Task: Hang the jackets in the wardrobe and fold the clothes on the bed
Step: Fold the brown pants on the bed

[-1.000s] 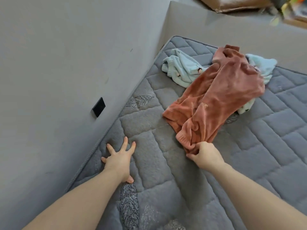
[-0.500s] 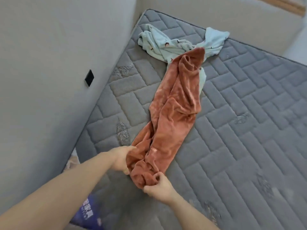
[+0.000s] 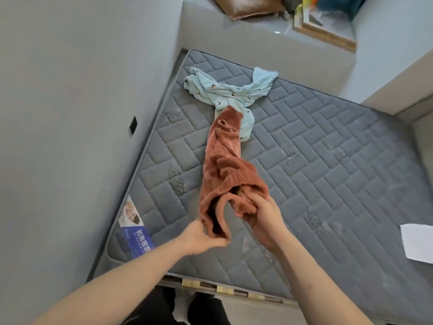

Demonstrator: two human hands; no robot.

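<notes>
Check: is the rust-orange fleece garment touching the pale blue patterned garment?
Touching. In the head view, the rust-orange fleece garment overlaps the pale blue patterned garment.

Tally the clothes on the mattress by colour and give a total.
Rust-orange: 1, the fleece garment, gripped at its near end by the left hand and right hand.
Light blue: 1, the patterned garment, partly under the orange one.
Total: 2

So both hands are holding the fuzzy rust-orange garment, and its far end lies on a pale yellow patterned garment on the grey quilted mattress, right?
Not quite. The head view shows the garment under the far end is pale blue, not yellow. The rest holds: the left hand and right hand both grip the fuzzy rust-orange garment on the grey quilted mattress.
</notes>
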